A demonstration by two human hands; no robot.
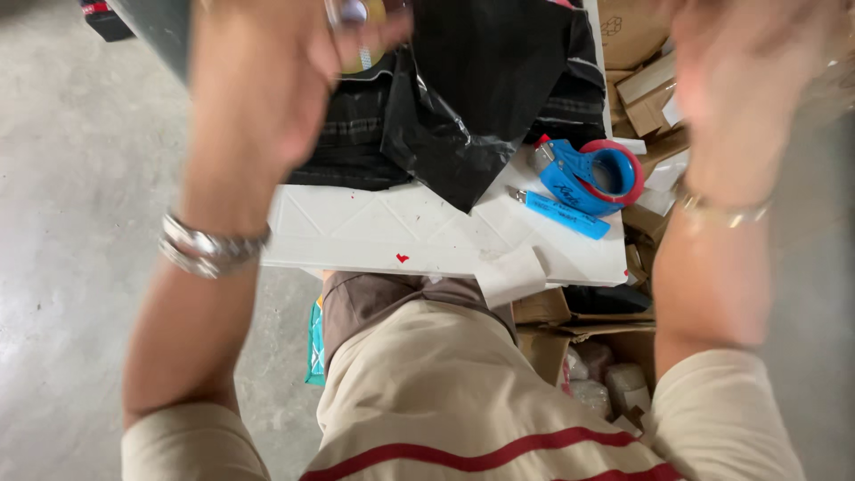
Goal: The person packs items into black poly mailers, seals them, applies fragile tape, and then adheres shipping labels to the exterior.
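Note:
My left hand (267,71) is raised close to the camera over the left part of a white table (374,236). Its fingers pinch a small yellowish roll of tape (365,36) at the top edge. My right hand (748,80) is raised on the right, blurred; what it holds cannot be made out. Between the hands a black plastic bag (481,98) lies on dark folded clothing (352,142). A blue tape dispenser with a red roll (592,174) and a blue cutter (561,212) rest on the table's right part.
Cardboard boxes (646,93) with small packages crowd the right side beside the table. An open box (606,356) stands below the table edge. Bare grey concrete floor (80,178) lies to the left. A paper slip (509,274) hangs off the table's front edge.

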